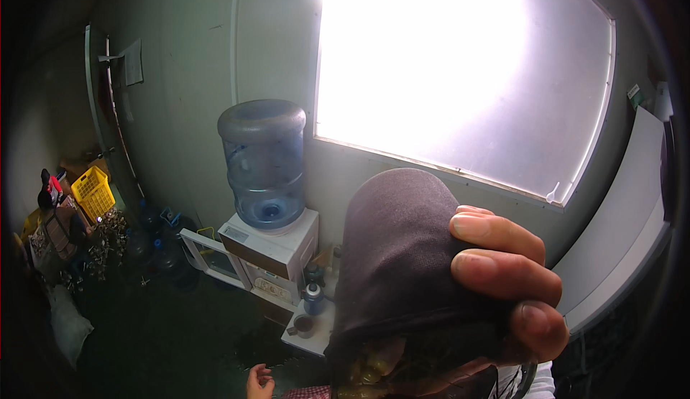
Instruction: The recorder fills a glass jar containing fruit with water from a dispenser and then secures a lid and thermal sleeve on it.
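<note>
Right of the water dispenser (307,237), the right hand (512,268) grips a dark cap (402,248), apparently adjusting it; moving it calls for steadiness. Below the dispenser, the left hand (260,383) hangs relaxed, seemingly empty.

A blue-tinted water bottle (262,173) stands inverted on a white dispenser (305,247) at 9 to 7 o'clock from the view's centre, the cabinet's door (220,260) hanging ajar at 8. A glaring window (431,76) fills 1 o'clock, a white spoon (553,192) by its frame at 3. Near 6:30, a mug (303,325) and a small blue bottle (313,298) share a low white stand (320,339). A yellow crate (93,194) rests at 9 o'clock; large bottles (165,255) and a pale sack (70,327) occupy the floor (165,334) around 8, while paper (133,63) hangs at 10.
</note>
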The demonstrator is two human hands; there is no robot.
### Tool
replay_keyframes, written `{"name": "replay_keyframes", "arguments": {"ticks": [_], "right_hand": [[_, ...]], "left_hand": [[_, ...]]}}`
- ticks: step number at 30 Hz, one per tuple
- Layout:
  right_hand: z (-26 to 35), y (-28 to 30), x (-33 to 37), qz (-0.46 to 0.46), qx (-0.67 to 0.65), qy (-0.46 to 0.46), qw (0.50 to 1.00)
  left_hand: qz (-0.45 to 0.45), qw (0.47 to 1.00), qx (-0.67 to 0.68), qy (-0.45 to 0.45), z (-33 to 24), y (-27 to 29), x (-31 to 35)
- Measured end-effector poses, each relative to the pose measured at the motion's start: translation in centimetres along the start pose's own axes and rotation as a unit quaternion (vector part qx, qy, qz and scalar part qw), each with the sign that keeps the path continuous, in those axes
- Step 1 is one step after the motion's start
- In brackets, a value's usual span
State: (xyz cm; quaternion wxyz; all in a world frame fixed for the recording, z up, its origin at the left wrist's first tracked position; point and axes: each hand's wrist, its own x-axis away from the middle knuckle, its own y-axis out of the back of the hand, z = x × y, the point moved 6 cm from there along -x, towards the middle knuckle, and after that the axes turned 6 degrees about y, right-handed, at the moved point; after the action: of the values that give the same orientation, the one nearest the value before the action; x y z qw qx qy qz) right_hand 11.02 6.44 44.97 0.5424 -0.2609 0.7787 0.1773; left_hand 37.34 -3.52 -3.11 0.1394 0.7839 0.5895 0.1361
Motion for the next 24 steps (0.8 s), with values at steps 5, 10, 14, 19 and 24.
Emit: {"name": "replay_keyframes", "arguments": {"ticks": [5, 10, 14, 19, 24], "right_hand": [[0.3, 0.1, -0.1, -0.008, 0.003, 0.001, 1.0], [0.3, -0.1, -0.1, -0.008, 0.004, 0.005, 1.0], [0.4, -0.1, -0.1, -0.005, -0.003, 0.002, 1.0], [0.5, 0.0, -0.3, 0.001, -0.004, 0.008, 1.0], [0.6, -0.2, -0.3, -0.007, -0.007, 0.009, 1.0]], "left_hand": [[0.006, 1.0, 0.003, 0.012, -0.3, 0.1, 0.1], [0.005, 1.0, 0.007, 0.028, -0.5, 0.3, 0.3], [0.006, 0.999, 0.01, 0.034, -0.8, 0.3, 0.2], [-0.013, 0.999, -0.004, 0.033, -1.3, 0.5, 0.3], [-0.009, 0.999, -0.009, 0.039, 0.2, 0.3, 0.5]]}}
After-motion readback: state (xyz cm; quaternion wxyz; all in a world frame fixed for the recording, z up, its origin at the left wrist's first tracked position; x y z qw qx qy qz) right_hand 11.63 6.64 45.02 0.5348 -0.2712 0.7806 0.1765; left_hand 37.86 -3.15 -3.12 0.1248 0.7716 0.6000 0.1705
